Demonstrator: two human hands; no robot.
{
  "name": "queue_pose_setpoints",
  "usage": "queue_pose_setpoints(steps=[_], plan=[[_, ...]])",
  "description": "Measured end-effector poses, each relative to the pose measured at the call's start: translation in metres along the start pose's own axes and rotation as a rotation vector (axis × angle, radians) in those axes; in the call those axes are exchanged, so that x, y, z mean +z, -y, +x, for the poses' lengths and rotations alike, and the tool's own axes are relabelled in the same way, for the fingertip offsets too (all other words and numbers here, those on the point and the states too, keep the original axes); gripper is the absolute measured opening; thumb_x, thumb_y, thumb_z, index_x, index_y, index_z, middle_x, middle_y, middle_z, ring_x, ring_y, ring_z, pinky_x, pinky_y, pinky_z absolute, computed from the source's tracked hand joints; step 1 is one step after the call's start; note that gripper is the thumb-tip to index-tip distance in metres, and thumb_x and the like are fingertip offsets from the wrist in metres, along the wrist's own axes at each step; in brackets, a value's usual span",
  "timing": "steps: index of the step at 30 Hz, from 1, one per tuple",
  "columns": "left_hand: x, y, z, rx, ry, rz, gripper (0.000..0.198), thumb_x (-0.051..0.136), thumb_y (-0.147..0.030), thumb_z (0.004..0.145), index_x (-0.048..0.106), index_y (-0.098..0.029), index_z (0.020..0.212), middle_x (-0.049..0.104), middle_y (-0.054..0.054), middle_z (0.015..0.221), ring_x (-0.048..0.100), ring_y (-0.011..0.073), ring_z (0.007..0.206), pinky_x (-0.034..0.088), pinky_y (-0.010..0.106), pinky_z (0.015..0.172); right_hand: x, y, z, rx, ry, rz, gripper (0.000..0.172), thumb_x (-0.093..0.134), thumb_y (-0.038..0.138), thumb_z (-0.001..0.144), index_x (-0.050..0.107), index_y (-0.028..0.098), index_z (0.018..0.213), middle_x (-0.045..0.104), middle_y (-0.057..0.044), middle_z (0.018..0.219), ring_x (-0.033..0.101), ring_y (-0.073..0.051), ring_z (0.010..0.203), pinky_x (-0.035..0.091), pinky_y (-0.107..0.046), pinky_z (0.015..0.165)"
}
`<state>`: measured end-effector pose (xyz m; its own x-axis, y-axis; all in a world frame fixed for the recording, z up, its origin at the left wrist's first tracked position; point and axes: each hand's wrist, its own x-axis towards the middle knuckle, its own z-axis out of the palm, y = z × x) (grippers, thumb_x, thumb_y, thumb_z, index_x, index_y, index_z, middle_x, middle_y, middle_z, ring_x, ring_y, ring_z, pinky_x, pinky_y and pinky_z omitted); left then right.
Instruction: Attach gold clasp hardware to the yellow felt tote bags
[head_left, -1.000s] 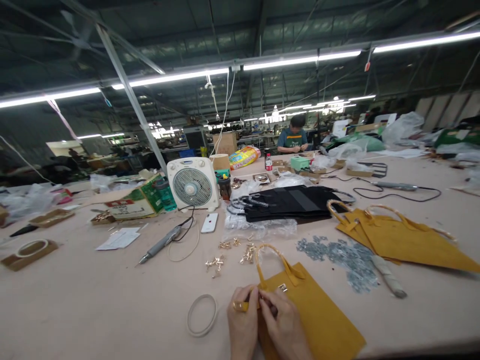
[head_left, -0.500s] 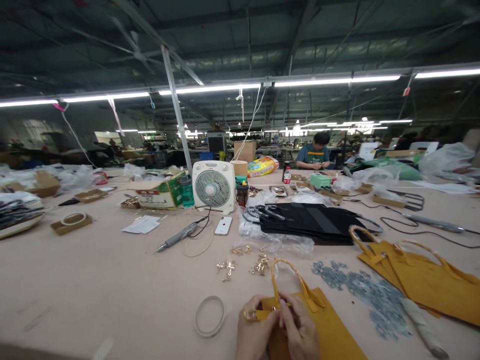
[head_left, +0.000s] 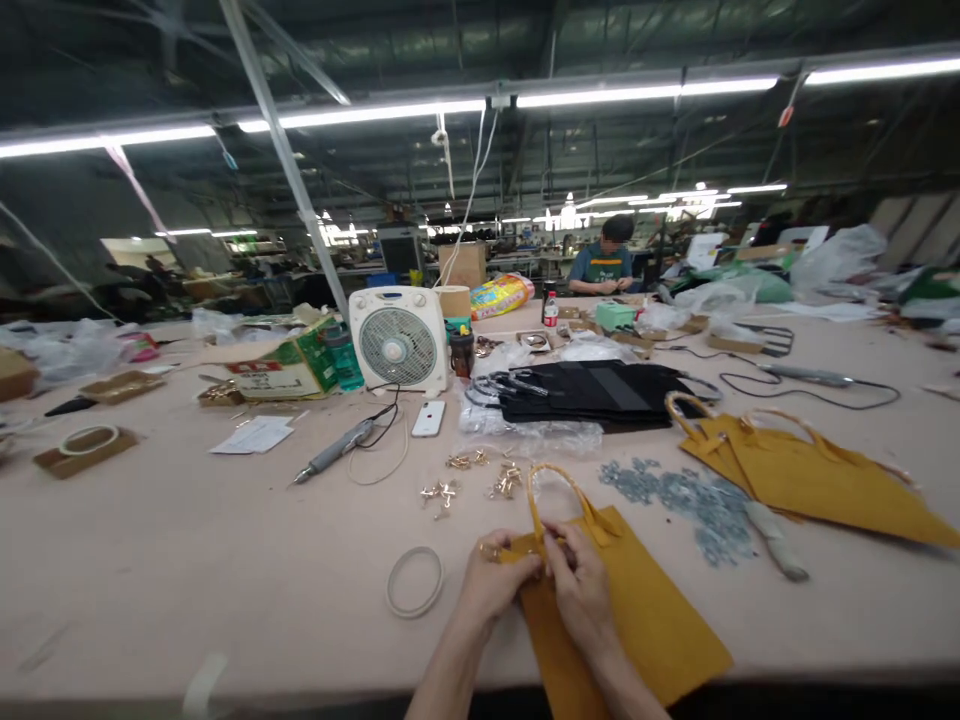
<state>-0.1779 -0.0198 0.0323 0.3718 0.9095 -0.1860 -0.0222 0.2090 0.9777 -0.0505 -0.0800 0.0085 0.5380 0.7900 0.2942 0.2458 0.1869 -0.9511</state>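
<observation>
Left hand (head_left: 491, 578) and right hand (head_left: 581, 588) pinch the top edge of the yellow bag (head_left: 651, 605) lying beneath the right

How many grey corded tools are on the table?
2. One grey cylindrical corded tool lies left of the white rectangular smartphone; the second corded tool lies beyond the mustard-yellow bags at right. More may be hidden.

A flat mustard-yellow bag (head_left: 645, 610) lies aslant at the table's (head_left: 300, 600) near edge, looped handle (head_left: 533, 500) pointing away.
</observation>
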Motion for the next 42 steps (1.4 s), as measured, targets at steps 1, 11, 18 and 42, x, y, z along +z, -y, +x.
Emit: queue_pose_setpoints(steps=[1, 11, 18, 42], plan=[[0.0, 0.0, 0.0, -0.006, 0.021, 0.0, 0.023, 0.084, -0.025, 0.061, 0.071, -0.014, 0.077, 0.075, 0.004, 0.072, 0.064, 0.0149, 0.065, 0.047, 0.025, 0.065, 0.0, 0.001, 0.0, 0.008, -0.003, 0.01, 0.048, 0.061, 0.06, 0.095, 0.077, 0.017, 0.112, 0.071, -0.007, 0.081, 0.063, -0.02, 0.067, 0.053, -0.03, 0.061], [-0.002, -0.01, 0.008, -0.027, 0.138, 0.015, 0.037, 0.093, -0.028, 0.059, 0.065, -0.017, 0.082, 0.077, 0.004, 0.075, 0.067, 0.0158, 0.067, 0.051, 0.025, 0.065, -0.002, 0.002, 0.001, 0.127, -0.019, 0.125, 0.047, 0.063, 0.056, 0.095, 0.072, 0.016, 0.118, 0.068, -0.003, 0.077, 0.061, -0.018, 0.063, 0.051, -0.028, 0.059], [0.006, -0.015, 0.014, 0.006, 0.184, 0.08, 0.035, 0.091, -0.026, 0.06, 0.077, -0.013, 0.09, 0.078, 0.005, 0.076, 0.067, 0.0153, 0.065, 0.051, 0.024, 0.065, -0.001, -0.001, 0.003, 0.111, -0.049, 0.135, 0.053, 0.065, 0.064, 0.091, 0.077, 0.017, 0.113, 0.073, -0.007, 0.077, 0.067, -0.022, 0.067, 0.055, -0.029, 0.06], [0.012, 0.002, 0.004, 0.194, -0.052, 0.313, 0.036, 0.082, -0.029, 0.069, 0.078, -0.017, 0.103, 0.08, 0.009, 0.096, 0.072, 0.0269, 0.087, 0.057, 0.034, 0.08, -0.004, -0.005, 0.0, 0.12, -0.011, 0.16, 0.046, 0.067, 0.058, 0.091, 0.075, 0.02, 0.117, 0.075, -0.011, 0.101, 0.07, -0.025, 0.078, 0.058, -0.033, 0.069]])
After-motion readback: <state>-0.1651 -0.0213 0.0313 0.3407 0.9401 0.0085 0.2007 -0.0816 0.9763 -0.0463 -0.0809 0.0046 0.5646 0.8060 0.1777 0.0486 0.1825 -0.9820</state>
